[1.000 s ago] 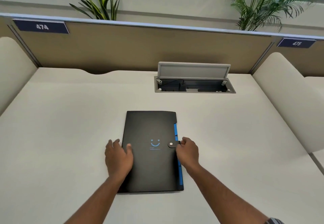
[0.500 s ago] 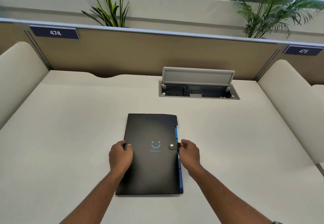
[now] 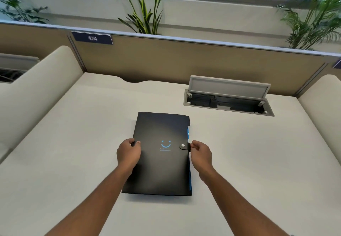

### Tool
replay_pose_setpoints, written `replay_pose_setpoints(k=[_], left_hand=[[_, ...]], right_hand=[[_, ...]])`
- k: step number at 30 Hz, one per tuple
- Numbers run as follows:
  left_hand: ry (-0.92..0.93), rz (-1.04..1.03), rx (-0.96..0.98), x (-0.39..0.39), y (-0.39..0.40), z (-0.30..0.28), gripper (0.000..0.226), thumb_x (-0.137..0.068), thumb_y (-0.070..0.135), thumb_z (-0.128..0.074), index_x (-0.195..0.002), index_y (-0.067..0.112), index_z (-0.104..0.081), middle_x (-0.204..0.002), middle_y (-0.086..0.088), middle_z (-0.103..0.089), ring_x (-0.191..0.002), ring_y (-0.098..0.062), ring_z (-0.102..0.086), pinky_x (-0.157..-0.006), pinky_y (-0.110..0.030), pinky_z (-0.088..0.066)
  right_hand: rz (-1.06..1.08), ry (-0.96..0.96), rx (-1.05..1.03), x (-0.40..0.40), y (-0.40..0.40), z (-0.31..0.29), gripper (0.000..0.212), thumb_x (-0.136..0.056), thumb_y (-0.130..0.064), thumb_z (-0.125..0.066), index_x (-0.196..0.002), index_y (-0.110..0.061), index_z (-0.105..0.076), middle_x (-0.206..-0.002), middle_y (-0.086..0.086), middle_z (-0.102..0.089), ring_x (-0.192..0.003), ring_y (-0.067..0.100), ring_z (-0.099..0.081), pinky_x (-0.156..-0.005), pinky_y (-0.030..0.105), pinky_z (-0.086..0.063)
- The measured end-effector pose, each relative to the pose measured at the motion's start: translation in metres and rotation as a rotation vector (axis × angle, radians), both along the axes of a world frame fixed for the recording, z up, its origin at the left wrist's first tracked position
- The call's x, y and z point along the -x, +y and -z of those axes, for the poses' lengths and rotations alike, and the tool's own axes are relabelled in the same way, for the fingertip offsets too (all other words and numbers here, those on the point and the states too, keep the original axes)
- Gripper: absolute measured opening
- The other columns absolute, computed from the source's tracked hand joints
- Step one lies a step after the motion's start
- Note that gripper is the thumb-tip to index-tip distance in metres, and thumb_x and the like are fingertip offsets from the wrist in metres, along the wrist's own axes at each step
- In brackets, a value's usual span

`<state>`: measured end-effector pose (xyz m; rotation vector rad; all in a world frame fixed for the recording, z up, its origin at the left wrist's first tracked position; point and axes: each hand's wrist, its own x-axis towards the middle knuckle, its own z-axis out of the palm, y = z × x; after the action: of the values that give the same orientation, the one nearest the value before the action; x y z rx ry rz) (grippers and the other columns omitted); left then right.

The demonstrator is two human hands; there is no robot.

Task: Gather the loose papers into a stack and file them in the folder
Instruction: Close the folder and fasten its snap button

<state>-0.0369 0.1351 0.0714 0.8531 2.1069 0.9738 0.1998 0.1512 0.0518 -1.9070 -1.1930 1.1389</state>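
A black folder [image 3: 162,171] with a blue smiley print lies closed on the cream desk [image 3: 239,162], its snap strap fastened at the right edge. Blue tabs show along that right edge. My left hand [image 3: 128,152] curls over the folder's left edge, fingers gripping it. My right hand [image 3: 201,153] pinches the strap tab at the right edge. No loose papers are visible.
An open cable hatch [image 3: 228,99] with a raised grey lid sits in the desk at the back right. A tan partition [image 3: 184,58] labelled 474 closes the far side. Padded cream dividers [image 3: 36,88] stand on both sides. Plants rise behind the partition.
My left hand went from lying flat on the cover to curling over the folder's left edge. The view has turned right and tilted up a little. The right hand stays at the strap.
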Motion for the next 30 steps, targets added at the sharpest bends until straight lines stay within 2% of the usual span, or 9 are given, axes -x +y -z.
replay_pose_setpoints(k=[3,5,9,13,17,20,22,25,30], left_hand=[[-0.026,-0.004,-0.027,0.016,0.016,-0.002,0.016,-0.093,0.023,-0.057,-0.077,0.026,-0.055,-0.08,0.015,-0.053,-0.086,-0.018,-0.05,-0.079,-0.029,-0.038],[-0.036,0.014,-0.029,0.029,0.031,-0.004,0.003,-0.093,0.024,-0.058,-0.094,0.027,-0.058,-0.09,0.012,-0.056,-0.088,-0.015,-0.052,-0.08,-0.028,-0.037],[-0.056,0.069,-0.027,0.056,0.065,-0.009,0.013,-0.09,0.022,-0.056,-0.077,0.022,-0.055,-0.072,0.011,-0.054,-0.073,-0.018,-0.051,-0.072,-0.029,-0.04],[-0.04,0.117,-0.01,0.083,0.104,-0.014,0.022,-0.085,0.02,-0.053,-0.065,0.014,-0.043,-0.061,-0.001,-0.046,-0.059,-0.022,-0.041,-0.055,-0.031,-0.031],[-0.018,0.157,-0.006,0.103,0.147,-0.015,0.025,-0.085,0.018,-0.052,-0.062,0.018,-0.041,-0.059,0.001,-0.045,-0.057,-0.02,-0.04,-0.051,-0.029,-0.029],[-0.059,0.187,0.012,0.113,0.178,-0.007,0.018,-0.088,0.02,-0.052,-0.071,0.018,-0.049,-0.067,0.002,-0.05,-0.061,-0.018,-0.046,-0.054,-0.027,-0.034],[-0.098,0.197,0.024,0.117,0.198,0.001,0.016,-0.09,0.02,-0.052,-0.074,0.017,-0.052,-0.071,0.0,-0.053,-0.063,-0.018,-0.048,-0.055,-0.026,-0.036],[-0.123,0.19,0.022,0.12,0.23,0.013,0.013,-0.091,0.022,-0.053,-0.081,0.015,-0.057,-0.08,-0.003,-0.059,-0.069,-0.019,-0.054,-0.057,-0.026,-0.038],[-0.116,0.18,0.028,0.115,0.274,0.035,0.021,-0.091,0.024,-0.055,-0.102,0.008,-0.065,-0.099,-0.016,-0.066,-0.078,-0.023,-0.06,-0.061,-0.03,-0.048]], right_hand=[[0.018,0.003,-0.026,0.014,0.017,-0.001,0.017,-0.09,-0.002,-0.047,-0.094,0.003,-0.062,-0.09,0.021,-0.067,-0.074,0.027,-0.048,-0.072,0.035,-0.042],[0.009,0.015,-0.035,0.025,0.029,-0.003,0.017,-0.089,-0.001,-0.046,-0.087,0.0,-0.064,-0.08,0.018,-0.064,-0.074,0.022,-0.046,-0.07,0.033,-0.035],[0.04,0.025,-0.044,0.051,0.059,-0.011,0.031,-0.091,-0.004,-0.049,-0.097,-0.013,-0.078,-0.09,-0.004,-0.075,-0.084,0.018,-0.062,-0.08,0.032,-0.049],[0.092,0.065,-0.049,0.078,0.095,-0.013,0.031,-0.09,-0.002,-0.047,-0.093,-0.009,-0.077,-0.087,0.0,-0.073,-0.084,0.021,-0.059,-0.081,0.033,-0.048],[0.155,0.155,-0.032,0.098,0.137,-0.015,0.031,-0.086,0.002,-0.048,-0.077,-0.008,-0.076,-0.088,0.019,-0.071,-0.084,0.022,-0.056,-0.08,0.043,-0.052],[0.231,0.164,-0.04,0.109,0.167,-0.016,0.034,-0.09,-0.001,-0.054,-0.068,-0.019,-0.072,-0.086,0.009,-0.07,-0.088,0.024,-0.059,-0.082,0.044,-0.054],[0.257,0.135,-0.043,0.114,0.187,-0.013,0.028,-0.09,-0.003,-0.056,-0.071,-0.015,-0.072,-0.088,0.016,-0.07,-0.087,0.023,-0.058,-0.08,0.041,-0.051],[0.272,0.107,-0.032,0.117,0.217,-0.005,0.027,-0.094,-0.007,-0.057,-0.073,-0.019,-0.071,-0.088,0.009,-0.07,-0.09,0.022,-0.061,-0.091,0.049,-0.057],[0.304,0.106,-0.018,0.112,0.255,0.019,0.019,-0.093,-0.01,-0.061,-0.081,-0.013,-0.075,-0.079,0.002,-0.062,-0.075,0.022,-0.053,-0.073,0.037,-0.045]])
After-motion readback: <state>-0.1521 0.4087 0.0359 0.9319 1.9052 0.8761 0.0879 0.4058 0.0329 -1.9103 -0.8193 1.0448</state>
